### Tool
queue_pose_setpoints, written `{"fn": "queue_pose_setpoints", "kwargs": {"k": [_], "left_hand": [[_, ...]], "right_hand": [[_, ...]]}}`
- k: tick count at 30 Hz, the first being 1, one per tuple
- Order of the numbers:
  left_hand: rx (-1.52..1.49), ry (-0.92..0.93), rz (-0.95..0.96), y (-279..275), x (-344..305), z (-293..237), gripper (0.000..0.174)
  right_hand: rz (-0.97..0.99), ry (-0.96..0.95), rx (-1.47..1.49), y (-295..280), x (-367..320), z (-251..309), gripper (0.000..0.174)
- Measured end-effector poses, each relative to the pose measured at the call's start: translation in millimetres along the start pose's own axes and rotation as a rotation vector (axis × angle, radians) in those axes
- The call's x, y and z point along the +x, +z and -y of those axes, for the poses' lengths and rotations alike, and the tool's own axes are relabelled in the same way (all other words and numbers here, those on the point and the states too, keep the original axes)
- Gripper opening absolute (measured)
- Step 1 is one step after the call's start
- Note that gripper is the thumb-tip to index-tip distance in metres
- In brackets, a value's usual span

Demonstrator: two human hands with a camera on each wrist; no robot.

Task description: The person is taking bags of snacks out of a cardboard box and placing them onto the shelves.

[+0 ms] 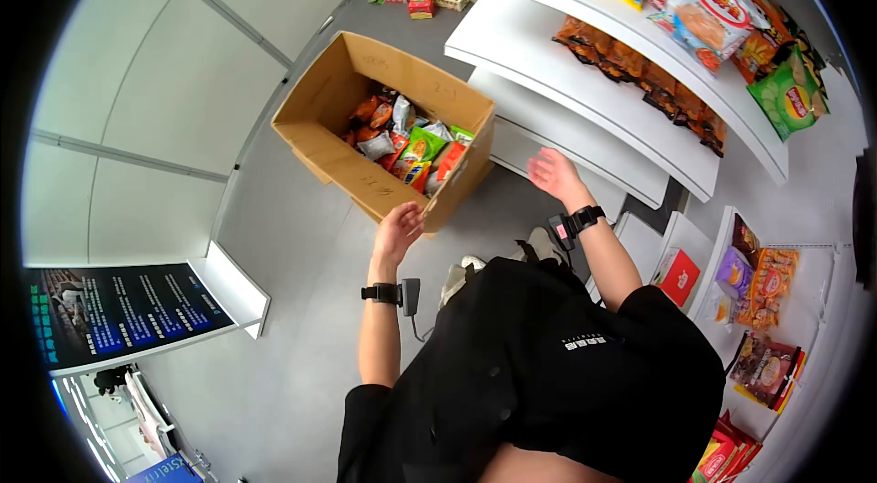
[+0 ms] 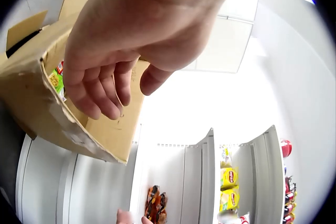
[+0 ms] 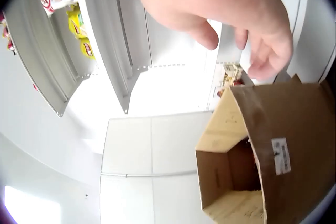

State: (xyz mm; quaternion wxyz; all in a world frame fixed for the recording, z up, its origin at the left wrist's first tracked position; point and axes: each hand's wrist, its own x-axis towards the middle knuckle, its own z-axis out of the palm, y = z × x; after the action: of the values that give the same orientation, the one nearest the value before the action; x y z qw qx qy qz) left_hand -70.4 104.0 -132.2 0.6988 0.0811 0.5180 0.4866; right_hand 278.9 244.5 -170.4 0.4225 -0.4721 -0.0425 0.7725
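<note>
A large open cardboard box (image 1: 365, 177) stands on the floor, with several snack bags (image 1: 422, 145) in it, among them green, red and orange ones. My left hand (image 1: 399, 232) is at the box's near edge, fingers loosely bent and holding nothing; whether it touches the cardboard I cannot tell. In the left wrist view the hand (image 2: 136, 40) hangs over the box wall (image 2: 68, 124). My right hand (image 1: 555, 176), empty with relaxed fingers, is to the right of the box, beside the shelves. The right wrist view has that hand (image 3: 226, 14) above the box's outer side (image 3: 294, 145).
White shelves (image 1: 548, 49) at the right carry yellow, white and green chip bags (image 1: 790, 95) and a row of orange-brown packets (image 1: 639, 77). Small packages (image 1: 422, 6) lie on the floor by the far wall. A red box (image 1: 676, 276) is on a low shelf at right.
</note>
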Motion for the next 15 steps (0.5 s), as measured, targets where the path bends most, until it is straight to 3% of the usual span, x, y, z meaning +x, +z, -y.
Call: {"fn": "queue_pose_setpoints", "kwargs": {"k": [2, 3, 7, 10, 15], "left_hand": [[-0.017, 0.019, -0.036, -22, -6, -5, 0.025], [-0.027, 0.037, -0.042, -35, -8, -9, 0.025], [-0.071, 0.046, -0.083, -63, -11, -27, 0.024], [-0.074, 0.043, -0.098, -73, 0, -44, 0.026], [-0.044, 0.019, -0.129, -81, 26, -81, 0.027]], "right_hand": [[-0.02, 0.171, 0.043, 31, -2, -17, 0.06], [0.034, 0.259, 0.153, 37, 5, -27, 0.074], [0.016, 0.391, 0.201, 81, 5, -45, 0.091], [0.074, 0.385, 0.151, 103, 15, -52, 0.088], [0.268, 0.365, 0.128, 112, 56, -52, 0.053]]}}
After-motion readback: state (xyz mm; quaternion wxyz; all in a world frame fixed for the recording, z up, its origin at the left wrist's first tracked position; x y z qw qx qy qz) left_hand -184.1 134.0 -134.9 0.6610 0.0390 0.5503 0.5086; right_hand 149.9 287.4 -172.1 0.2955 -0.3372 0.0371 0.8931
